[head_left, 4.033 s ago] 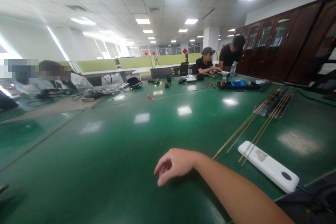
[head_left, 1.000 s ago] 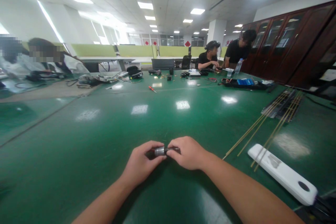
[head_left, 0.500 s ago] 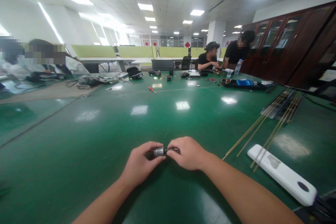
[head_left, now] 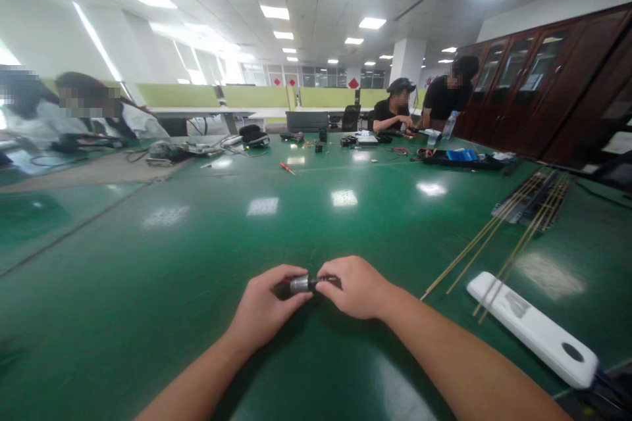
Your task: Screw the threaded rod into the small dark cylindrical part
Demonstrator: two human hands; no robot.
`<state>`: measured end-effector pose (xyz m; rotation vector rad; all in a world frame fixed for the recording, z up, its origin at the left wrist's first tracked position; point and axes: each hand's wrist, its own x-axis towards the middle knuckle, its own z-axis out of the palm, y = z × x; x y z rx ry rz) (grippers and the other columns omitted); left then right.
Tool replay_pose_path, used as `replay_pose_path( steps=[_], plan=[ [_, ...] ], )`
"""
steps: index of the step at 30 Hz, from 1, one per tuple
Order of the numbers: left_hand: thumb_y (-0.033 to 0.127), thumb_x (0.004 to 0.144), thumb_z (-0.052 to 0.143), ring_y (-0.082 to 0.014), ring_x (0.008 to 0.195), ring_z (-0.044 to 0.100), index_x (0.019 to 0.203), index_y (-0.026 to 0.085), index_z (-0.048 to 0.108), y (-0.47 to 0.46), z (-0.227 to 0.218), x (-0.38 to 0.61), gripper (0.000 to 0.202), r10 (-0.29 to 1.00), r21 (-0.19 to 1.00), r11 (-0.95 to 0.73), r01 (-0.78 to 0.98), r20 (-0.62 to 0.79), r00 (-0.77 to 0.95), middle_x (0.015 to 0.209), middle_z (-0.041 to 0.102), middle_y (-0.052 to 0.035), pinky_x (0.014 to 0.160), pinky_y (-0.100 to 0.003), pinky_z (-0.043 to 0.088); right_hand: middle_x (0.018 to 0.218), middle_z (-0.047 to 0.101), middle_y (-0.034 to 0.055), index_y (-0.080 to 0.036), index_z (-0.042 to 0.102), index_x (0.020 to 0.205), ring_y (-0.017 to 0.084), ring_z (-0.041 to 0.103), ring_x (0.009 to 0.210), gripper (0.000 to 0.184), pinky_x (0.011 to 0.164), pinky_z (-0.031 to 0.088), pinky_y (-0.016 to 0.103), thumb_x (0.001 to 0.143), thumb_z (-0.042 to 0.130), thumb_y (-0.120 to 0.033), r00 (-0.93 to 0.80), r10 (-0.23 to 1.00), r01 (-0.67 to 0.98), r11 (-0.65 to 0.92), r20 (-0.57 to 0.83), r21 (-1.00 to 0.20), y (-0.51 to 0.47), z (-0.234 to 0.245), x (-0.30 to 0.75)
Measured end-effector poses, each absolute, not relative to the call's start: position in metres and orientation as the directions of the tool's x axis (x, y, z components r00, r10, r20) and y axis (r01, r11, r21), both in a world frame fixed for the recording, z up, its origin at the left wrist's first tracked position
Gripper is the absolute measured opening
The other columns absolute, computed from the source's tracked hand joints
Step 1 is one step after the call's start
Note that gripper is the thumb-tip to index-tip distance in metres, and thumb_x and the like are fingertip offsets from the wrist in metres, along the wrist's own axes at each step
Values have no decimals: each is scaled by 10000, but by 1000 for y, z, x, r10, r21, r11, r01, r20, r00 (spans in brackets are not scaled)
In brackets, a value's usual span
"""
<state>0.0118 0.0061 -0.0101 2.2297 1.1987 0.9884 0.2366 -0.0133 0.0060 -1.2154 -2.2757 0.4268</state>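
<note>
Both of my hands meet over the green table near its front edge. My left hand pinches a small silver metal cylinder between thumb and fingers. My right hand is closed on the dark end of the same small part, right against the left. What the dark end is stays hidden by my fingers.
A white power strip lies to the right, with several thin yellow rods running back to a dark rail. Tools, a red screwdriver and clutter sit far back. Two people work at the far end, others at the left.
Four seconds ago only my right hand lay on the table, holding nothing. Since a second ago both hands hold the small part and have hardly moved.
</note>
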Motion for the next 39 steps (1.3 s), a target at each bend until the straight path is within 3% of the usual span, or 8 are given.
replay_pose_path(
  steps=[39],
  plan=[
    [373, 758, 768, -200, 883, 701, 994, 242, 722, 8, -10, 9, 273, 844, 635, -536, 557, 386, 373, 964, 750, -15, 839, -312, 553, 896, 729, 33, -208, 714, 978, 171, 637, 807, 193, 712, 403, 262, 928, 591, -348, -462, 832, 693, 555, 308, -460, -13, 7, 239]
  ],
)
